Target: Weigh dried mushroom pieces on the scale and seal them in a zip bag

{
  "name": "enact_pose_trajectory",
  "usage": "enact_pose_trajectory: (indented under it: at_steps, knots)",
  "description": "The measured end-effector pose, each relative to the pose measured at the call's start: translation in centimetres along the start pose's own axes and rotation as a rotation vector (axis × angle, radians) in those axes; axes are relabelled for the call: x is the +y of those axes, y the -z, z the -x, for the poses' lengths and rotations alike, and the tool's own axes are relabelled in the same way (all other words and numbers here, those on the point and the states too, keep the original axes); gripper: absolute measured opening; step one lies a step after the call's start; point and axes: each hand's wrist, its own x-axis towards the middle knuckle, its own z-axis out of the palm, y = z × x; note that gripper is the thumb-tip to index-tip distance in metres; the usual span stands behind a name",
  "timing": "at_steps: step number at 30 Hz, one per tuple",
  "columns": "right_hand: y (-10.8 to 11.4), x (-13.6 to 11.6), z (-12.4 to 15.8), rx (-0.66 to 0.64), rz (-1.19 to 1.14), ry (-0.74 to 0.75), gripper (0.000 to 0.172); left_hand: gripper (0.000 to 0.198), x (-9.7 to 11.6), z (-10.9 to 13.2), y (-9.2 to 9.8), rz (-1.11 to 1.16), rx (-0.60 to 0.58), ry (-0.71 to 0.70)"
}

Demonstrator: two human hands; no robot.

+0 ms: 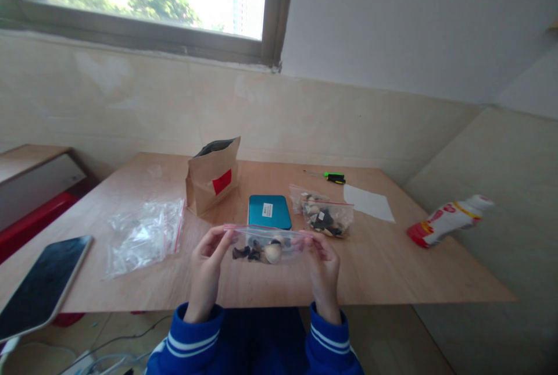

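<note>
A person's left hand (207,264) and right hand (323,267) grasp both ends of a clear zip bag (265,248) near the counter's (375,273) front edge.

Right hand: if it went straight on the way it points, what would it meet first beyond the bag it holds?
Likely the nearer filled bag lying ahead of the right hand; the hand's height is unclear, so it might pass above.

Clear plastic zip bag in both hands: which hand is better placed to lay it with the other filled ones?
Probably the right hand: its grip holds the right end of the clear zip bag, and the filled clear plastic bags lie beyond it. The left hand holds the opposite end, farther away.
</note>
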Motion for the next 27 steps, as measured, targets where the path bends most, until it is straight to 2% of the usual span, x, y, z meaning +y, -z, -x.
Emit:
enact_pose_trajectory:
  at_steps: [12,19,27]
  knots:
    - [-1.0,-0.6,0.1,0.087,0.068,0.087,0.024,0.022,0.2,0.0,0.3,0.032,0.026,0.023]
    - [-1.2,-0.5,0.3,0.155,0.074,0.088,0.023,0.023,0.6,0.0,-0.2,-0.038,0.004,0.007]
    - [-2.0,-0.3,0.6,0.208,0.025,0.054,0.025,0.026,0.4,0.6,-1.4,-0.062,0.140,-0.088]
